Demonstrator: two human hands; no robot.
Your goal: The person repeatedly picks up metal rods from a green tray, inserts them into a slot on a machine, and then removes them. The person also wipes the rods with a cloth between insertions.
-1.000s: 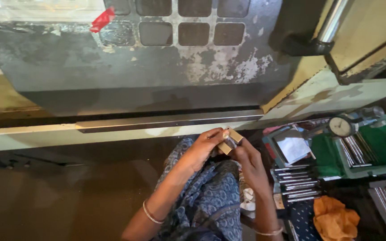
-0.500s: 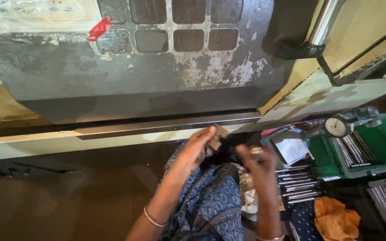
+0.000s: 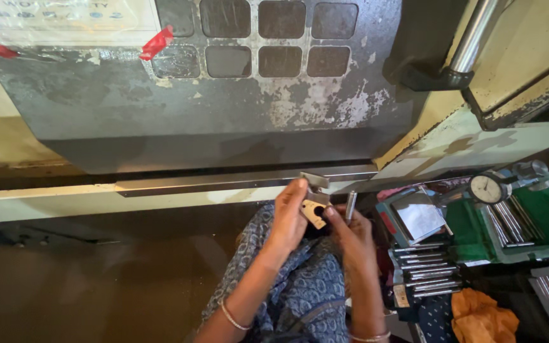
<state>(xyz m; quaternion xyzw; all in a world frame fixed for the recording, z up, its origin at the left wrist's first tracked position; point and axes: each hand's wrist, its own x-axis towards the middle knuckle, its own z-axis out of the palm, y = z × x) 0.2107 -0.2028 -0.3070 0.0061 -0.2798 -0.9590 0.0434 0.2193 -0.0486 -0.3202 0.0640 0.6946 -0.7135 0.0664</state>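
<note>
Held up in the left hand [image 3: 290, 219]: a small flat metal plate [image 3: 313, 212] with a round hole, pale and worn, fingers closed on its left edge. Pinched in the right hand [image 3: 351, 235]: a thin metal pin [image 3: 350, 204], upright, just right of the plate, thumb touching the plate's near edge. Both kept above a blue patterned lap, just near of a long steel rail [image 3: 243, 181]. Beyond that, a grey machine panel [image 3: 223, 108] with chipped paint and a grid of dark square windows. At far left on the panel, a pale rectangular paper sheet [image 3: 65, 19] under clear film, fixed with red tape [image 3: 157, 43]. At right, a dial gauge [image 3: 488, 188] by a green case [image 3: 541, 216] of steel pins; below it, an orange cloth [image 3: 484, 317].
</note>
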